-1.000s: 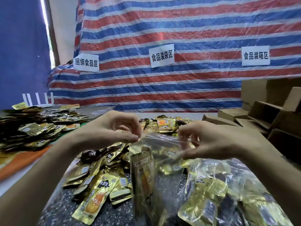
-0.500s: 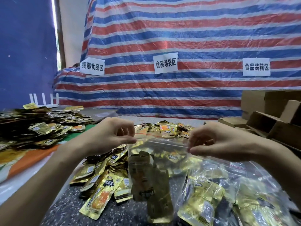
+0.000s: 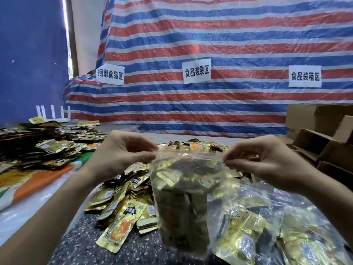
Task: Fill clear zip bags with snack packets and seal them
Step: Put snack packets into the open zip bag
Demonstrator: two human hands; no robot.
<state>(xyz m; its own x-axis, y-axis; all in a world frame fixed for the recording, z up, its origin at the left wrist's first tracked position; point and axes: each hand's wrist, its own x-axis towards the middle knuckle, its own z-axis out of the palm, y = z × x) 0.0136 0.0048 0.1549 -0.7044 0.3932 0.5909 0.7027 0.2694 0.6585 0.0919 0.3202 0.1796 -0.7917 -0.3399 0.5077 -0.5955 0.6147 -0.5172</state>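
Left hand: my left hand [image 3: 122, 152] pinches the top left corner of the clear zip bag [image 3: 183, 197] between thumb and forefinger.
Right hand: my right hand [image 3: 263, 161] pinches the top right corner the same way.
Bag: it hangs between my hands above the speckled table [image 3: 80, 236], with gold snack packets inside.
Why: I think I am pulling the zip strip [image 3: 191, 155] taut so that it closes evenly. I cannot tell whether it is sealed.
Nearby: loose packets [image 3: 122, 217] lie below my left hand and filled bags [image 3: 267, 217] to the right.
Change: a second ago my hands were close together at the mouth. Now they are far apart and the top edge is straight.
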